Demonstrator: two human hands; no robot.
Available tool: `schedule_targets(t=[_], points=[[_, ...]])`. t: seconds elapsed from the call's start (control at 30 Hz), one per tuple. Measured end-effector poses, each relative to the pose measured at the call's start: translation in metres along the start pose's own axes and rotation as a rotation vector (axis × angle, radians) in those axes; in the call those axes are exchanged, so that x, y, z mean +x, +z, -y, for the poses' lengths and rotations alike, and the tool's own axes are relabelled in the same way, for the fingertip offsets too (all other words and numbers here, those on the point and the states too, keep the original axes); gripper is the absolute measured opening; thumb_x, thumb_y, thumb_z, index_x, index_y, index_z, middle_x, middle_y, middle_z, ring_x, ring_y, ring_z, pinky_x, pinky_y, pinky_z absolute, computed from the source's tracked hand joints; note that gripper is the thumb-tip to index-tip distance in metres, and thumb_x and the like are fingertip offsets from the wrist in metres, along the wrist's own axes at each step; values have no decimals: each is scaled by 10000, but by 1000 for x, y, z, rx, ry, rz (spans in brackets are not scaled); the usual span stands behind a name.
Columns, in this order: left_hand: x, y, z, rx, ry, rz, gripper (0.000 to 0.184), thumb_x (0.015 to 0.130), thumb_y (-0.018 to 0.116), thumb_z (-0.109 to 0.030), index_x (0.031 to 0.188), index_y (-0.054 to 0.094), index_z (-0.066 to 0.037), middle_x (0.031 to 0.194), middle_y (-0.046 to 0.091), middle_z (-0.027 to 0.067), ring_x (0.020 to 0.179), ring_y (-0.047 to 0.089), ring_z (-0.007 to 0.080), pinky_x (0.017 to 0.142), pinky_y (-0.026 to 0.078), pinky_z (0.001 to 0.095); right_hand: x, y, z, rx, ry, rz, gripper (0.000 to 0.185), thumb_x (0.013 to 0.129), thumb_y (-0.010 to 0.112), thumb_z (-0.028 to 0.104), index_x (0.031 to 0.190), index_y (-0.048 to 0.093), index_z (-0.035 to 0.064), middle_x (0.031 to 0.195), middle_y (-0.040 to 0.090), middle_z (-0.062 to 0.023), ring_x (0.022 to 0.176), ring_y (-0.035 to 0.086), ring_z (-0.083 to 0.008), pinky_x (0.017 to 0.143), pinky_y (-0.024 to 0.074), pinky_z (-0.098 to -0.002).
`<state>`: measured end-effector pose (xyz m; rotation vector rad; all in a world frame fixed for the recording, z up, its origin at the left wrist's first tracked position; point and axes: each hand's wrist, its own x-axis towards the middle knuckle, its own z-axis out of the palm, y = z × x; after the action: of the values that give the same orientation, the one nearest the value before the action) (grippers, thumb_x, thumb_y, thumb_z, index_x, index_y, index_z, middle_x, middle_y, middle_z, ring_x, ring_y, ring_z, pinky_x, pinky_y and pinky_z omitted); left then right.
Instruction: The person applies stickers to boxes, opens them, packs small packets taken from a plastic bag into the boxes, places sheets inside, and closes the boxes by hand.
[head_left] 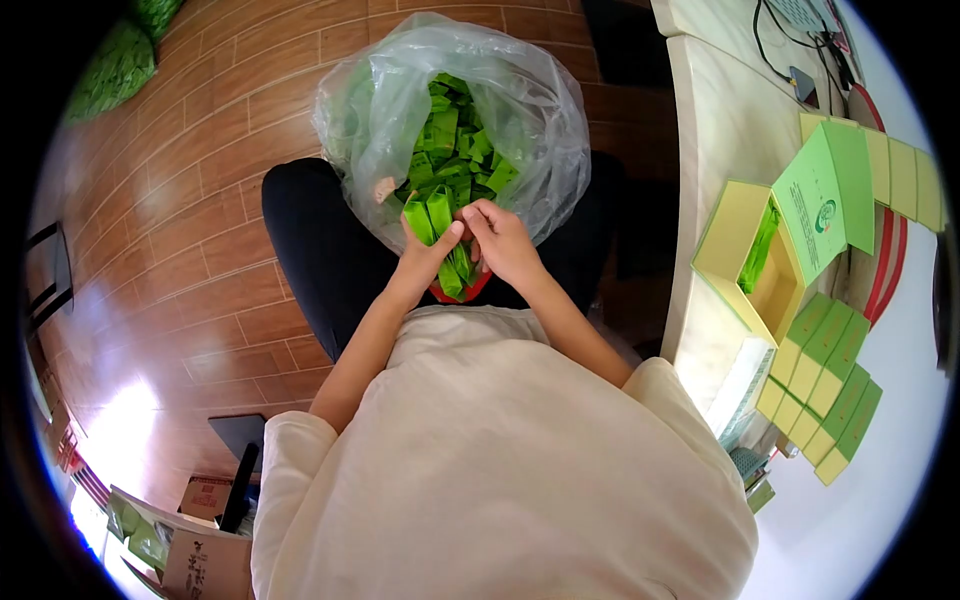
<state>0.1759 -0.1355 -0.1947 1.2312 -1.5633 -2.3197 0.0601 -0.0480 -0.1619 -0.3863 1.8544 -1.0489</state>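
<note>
My left hand is closed around several slim, shiny green packets, held upright over the near edge of a clear plastic bag. Against their right side, my right hand has its thumb and fingers pinched together, seemingly gripping the same bunch; its fingertips are partly hidden. More green packets lie lower down between my wrists, over something red. The clear plastic bag stands open between my knees, with many loose green packets inside.
At right, a pale table carries an open green box with packets inside, stacked green boxes, and cables. A green bag sits on the tiled floor at upper left; cardboard boxes stand at lower left.
</note>
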Motion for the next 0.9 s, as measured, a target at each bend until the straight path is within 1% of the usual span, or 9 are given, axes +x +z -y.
schedule_targets(t=[0.1, 0.17, 0.3, 0.4, 0.43, 0.5, 0.67, 0.73, 0.9], points=[[3, -9, 7, -135, -73, 15, 743, 911, 599, -333, 1444, 124, -128, 1292, 435, 86, 1177, 445, 212, 987, 376, 344, 6, -5, -14, 86, -47, 93, 247, 960, 491, 265, 996, 600, 46, 735, 588, -48, 636, 559, -119, 493, 446, -243], [10, -20, 18, -267, -150, 128, 807, 867, 650, -381, 1402, 112, -108, 1274, 406, 101, 1192, 414, 201, 990, 364, 346, 6, -9, -19, -146, -364, 105, 279, 907, 591, 255, 1104, 591, 57, 920, 585, -71, 790, 565, -143, 619, 484, -260], [5, -22, -1, -375, -265, 115, 729, 863, 654, -380, 1354, 183, -118, 1262, 417, 98, 1183, 434, 209, 971, 390, 356, -19, -14, 8, -157, -336, 280, 527, 756, 759, 231, 1209, 543, 70, 1154, 521, -93, 958, 554, -186, 757, 499, -286], [4, -20, -4, -305, -263, 91, 728, 863, 657, -370, 1357, 185, -119, 1259, 420, 98, 1181, 434, 208, 975, 387, 355, -32, -17, 21, -162, -320, 301, 569, 729, 776, 242, 1218, 538, 76, 1159, 537, -103, 1018, 557, -219, 762, 507, -299], [3, -18, -6, -305, -263, 91, 728, 863, 657, -370, 1357, 185, -119, 1259, 420, 98, 1181, 434, 208, 975, 387, 355, -31, -17, 15, -291, -509, 233, 560, 720, 761, 199, 1217, 539, 65, 1136, 569, -126, 995, 589, -244, 754, 517, -311], [-1, -14, -12, -282, -240, -28, 590, 887, 605, -407, 1322, 323, -125, 1171, 523, 90, 1061, 554, 210, 862, 490, 359, -37, -20, 21, -310, -467, 232, 548, 718, 744, 173, 1213, 540, 56, 1091, 593, -133, 924, 609, -252, 735, 519, -319], [-1, -10, -24, -484, -187, -6, 439, 878, 636, -296, 1187, 383, -114, 1051, 532, 65, 993, 574, 202, 850, 491, 363, -44, -17, 23, -476, -534, 183, 514, 716, 683, 99, 1206, 543, 28, 958, 640, -135, 719, 629, -265, 679, 517, -344], [0, -6, -28, -549, -130, -37, 394, 875, 640, -259, 1145, 395, -111, 1013, 532, 59, 970, 578, 199, 839, 494, 364, -43, -14, 21, -493, -746, -19, 423, 722, 695, 73, 1127, 584, 26, 898, 636, -127, 673, 615, -267, 626, 510, -342], [2, 1, -42, -575, -4, -292, 354, 880, 626, -231, 1139, 407, -129, 940, 528, 46, 877, 559, 174, 764, 493, 333, -45, -8, 16, -452, -854, -256, 222, 732, 692, -7, 933, 598, 10, 823, 626, -128, 657, 612, -268, 570, 500, -319]])
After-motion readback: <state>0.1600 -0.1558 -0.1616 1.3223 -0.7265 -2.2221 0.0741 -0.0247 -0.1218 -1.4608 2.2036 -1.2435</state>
